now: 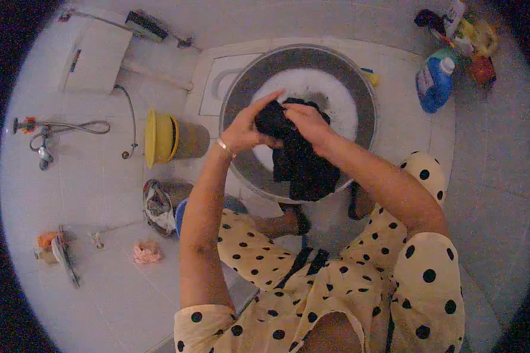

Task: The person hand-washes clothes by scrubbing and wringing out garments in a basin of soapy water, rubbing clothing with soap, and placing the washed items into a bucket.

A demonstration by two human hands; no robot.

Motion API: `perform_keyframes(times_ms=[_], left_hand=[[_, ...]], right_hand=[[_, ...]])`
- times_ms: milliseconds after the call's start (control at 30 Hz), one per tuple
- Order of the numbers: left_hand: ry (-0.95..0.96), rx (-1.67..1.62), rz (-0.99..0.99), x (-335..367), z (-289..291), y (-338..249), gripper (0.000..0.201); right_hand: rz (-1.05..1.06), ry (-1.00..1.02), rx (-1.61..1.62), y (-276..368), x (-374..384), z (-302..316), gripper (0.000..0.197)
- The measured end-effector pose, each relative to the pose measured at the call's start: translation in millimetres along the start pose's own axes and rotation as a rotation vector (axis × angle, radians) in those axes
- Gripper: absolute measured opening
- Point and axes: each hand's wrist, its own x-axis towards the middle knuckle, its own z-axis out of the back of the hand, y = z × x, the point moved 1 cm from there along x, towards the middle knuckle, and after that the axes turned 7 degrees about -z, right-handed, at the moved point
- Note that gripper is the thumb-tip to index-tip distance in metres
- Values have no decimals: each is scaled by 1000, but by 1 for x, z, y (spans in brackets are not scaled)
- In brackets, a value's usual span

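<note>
Both of my hands hold a dark, wet-looking cloth garment over a large round metal basin. White suds cover the water in the basin. My left hand, with a bracelet at the wrist, curves around the upper left part of the cloth, thumb under it and fingers along its top. My right hand grips the cloth from the right, with its fingers bent into the fabric. The lower part of the garment hangs toward the near rim of the basin. Its exact kind is unclear.
Yellow basins with a bucket stand left of the metal basin, near a bin and a blue tub. A blue detergent bottle is at the far right. A shower hose hangs on the left wall.
</note>
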Motion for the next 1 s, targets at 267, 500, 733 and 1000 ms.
perform_keyframes(times_ms=[267,500,733,1000], left_hand=[[-273,70,336,-22,40,84,55],[-296,657,-217,3,-42,0,63],[-409,325,-192,-18,-95,-36,59],[-532,163,-214,-21,-77,-33,25]], right_hand=[[-306,-201,-5,10,-6,24,72],[-537,19,450,19,-31,6,73],[-345,88,609,17,-30,17,51],[-278,150,634,12,-23,7,31]])
